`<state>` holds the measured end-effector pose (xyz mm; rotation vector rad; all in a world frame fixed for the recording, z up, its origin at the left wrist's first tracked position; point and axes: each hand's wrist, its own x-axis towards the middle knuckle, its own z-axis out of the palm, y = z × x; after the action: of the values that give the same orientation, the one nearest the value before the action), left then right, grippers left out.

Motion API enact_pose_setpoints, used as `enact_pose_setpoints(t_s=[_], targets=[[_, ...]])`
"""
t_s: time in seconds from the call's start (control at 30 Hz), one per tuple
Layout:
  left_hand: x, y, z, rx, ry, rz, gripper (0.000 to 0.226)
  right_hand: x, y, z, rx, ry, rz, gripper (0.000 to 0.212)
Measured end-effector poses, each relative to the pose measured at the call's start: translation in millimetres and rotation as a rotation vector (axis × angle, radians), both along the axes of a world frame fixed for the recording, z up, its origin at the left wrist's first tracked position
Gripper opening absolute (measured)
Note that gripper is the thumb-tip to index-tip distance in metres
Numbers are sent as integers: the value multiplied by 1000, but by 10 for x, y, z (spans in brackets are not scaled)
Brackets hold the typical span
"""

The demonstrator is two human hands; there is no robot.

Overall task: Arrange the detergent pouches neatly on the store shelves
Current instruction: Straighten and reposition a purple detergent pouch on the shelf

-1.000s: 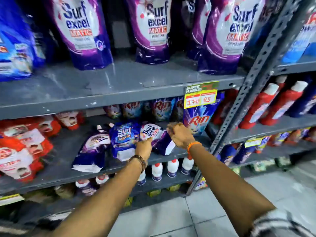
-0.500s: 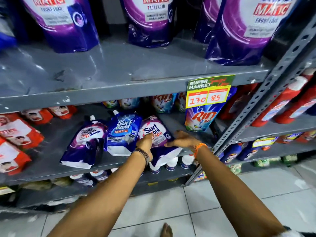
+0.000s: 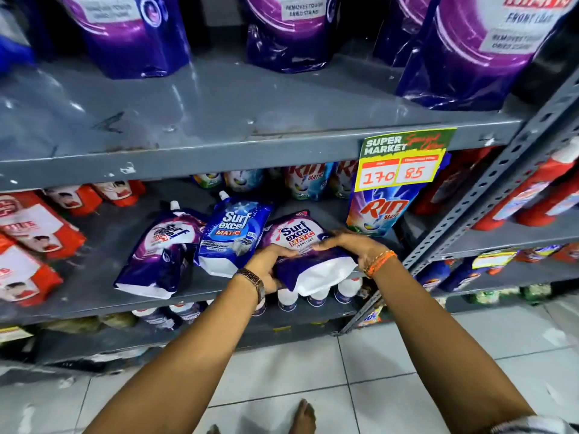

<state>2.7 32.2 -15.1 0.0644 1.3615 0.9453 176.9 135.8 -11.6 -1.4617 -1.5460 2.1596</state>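
- The left hand (image 3: 266, 270) and the right hand (image 3: 351, 245) are both clamped on the purple pouch (image 3: 300, 242), which lies flat at the front edge of the middle shelf (image 3: 94, 289), towards its right end.
- Its white base overhangs that edge (a likely slip point); letting go early could drop it.
- The blue pouch (image 3: 233, 233) touches it and may get shoved askew.

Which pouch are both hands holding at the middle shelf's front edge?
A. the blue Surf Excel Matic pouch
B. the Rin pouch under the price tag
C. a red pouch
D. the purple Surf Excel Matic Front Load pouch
D: the left hand and right hand grip the purple Front Load pouch; the blue pouch lies untouched beside it.
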Motion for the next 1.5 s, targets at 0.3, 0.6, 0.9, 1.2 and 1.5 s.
enact_pose_setpoints(t_s=[0.3,0.6,0.9,1.2,1.5], targets=[[37,-99,-18,56,-56,-37,36,276,-190,34,47,107,-85,58],[-66,-95,12,432,336,-52,91,203,-250,116,359,195,-47,79],[-220,265,219,562,872,-141,103,-233,-22,-9,668,139,-209,108],[-294,555,-31,564,992,-162,106,-381,36,-165,835,13,-315,109],[-484,390,-139,594,1036,-229,106,-333,-47,-376,812,63,-403,109]])
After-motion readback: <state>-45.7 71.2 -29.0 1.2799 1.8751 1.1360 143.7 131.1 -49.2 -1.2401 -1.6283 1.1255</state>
